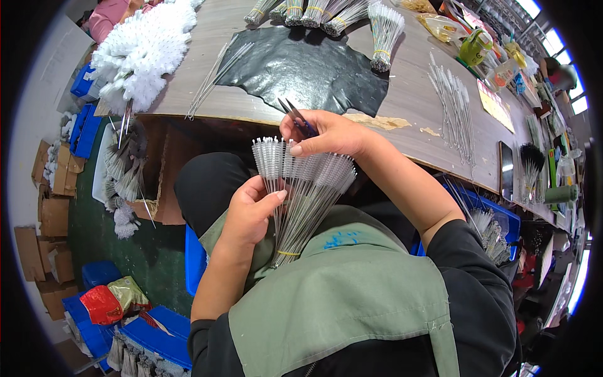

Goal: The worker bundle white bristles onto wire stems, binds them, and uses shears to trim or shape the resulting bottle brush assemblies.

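A bundle of thin wire brushes (306, 188) with grey-white bristle tips fans out over my lap, tied near its base by a yellow band (288, 253). My left hand (248, 213) grips the wire stems from the left side. My right hand (326, 133) rests on the bristle tips at the top and holds dark scissors (296, 114), whose blades point up and left. Both hands are in front of the wooden table's edge (264, 119).
A black sheet (301, 66) lies on the table with tied brush bundles (333, 16) behind it and loose brushes (455, 113) to the right. A white brush pile (141, 50) sits far left. Blue bins (157, 327) and cardboard boxes (53, 213) stand on the floor.
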